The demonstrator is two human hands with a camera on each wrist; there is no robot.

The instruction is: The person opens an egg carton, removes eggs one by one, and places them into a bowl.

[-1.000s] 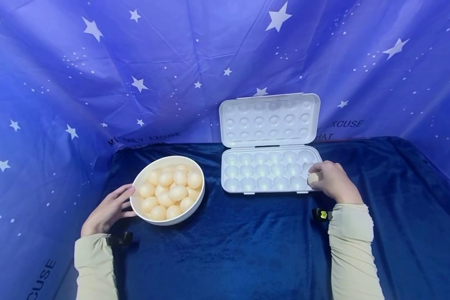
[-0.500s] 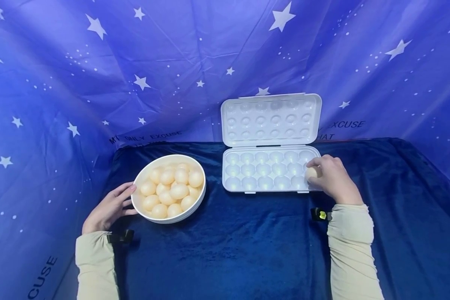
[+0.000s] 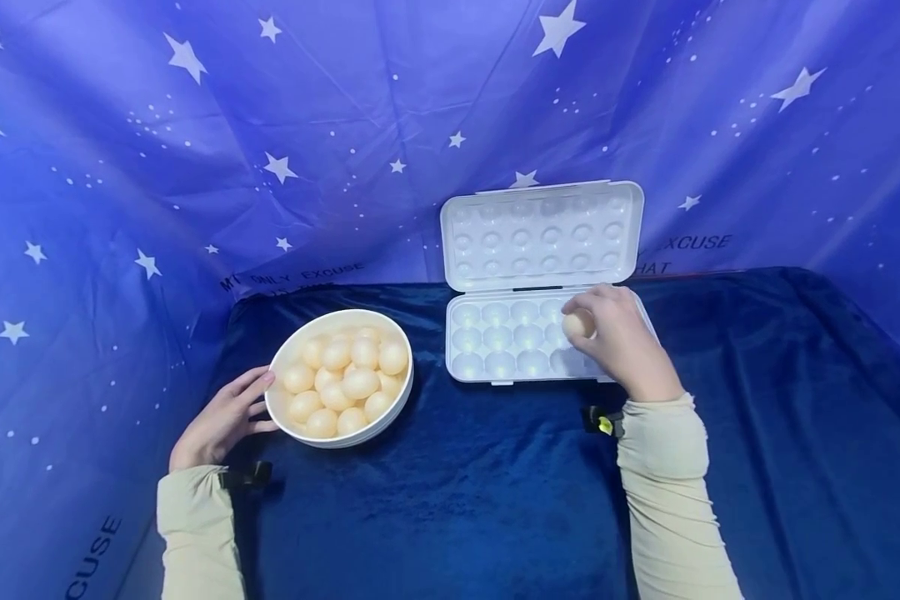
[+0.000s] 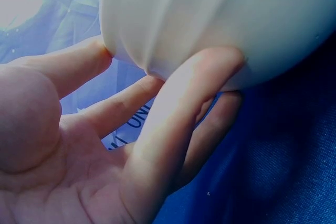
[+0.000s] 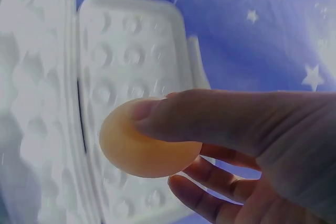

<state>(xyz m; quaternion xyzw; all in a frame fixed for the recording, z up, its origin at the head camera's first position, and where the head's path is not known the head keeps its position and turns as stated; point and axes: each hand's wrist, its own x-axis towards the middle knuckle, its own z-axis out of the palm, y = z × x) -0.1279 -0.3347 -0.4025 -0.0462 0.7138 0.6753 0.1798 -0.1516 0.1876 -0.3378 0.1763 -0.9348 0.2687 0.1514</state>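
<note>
My right hand (image 3: 626, 337) pinches an egg (image 5: 144, 142) between thumb and fingers, above the right part of the white egg carton (image 3: 512, 367). The carton lies open, its dimpled lid (image 3: 543, 237) standing up at the back. Bare hollows show in the left part of its base; my hand covers much of the right. On the left, a white bowl (image 4: 173, 19) full of pale eggs (image 3: 333, 392) tilts toward me. My left hand (image 3: 217, 421) holds the bowl by its left side, thumb at the rim and fingers against the outer wall.
Dark blue cloth (image 3: 450, 500) covers the table under the bowl and carton. A blue star-patterned curtain (image 3: 390, 125) hangs right behind the carton and along the sides. Each wrist carries a small black camera (image 3: 600, 421).
My right hand has moved left and slightly back with the egg, from the carton's right front corner toward its inner columns. The left hand and bowl stay nearly in place.
</note>
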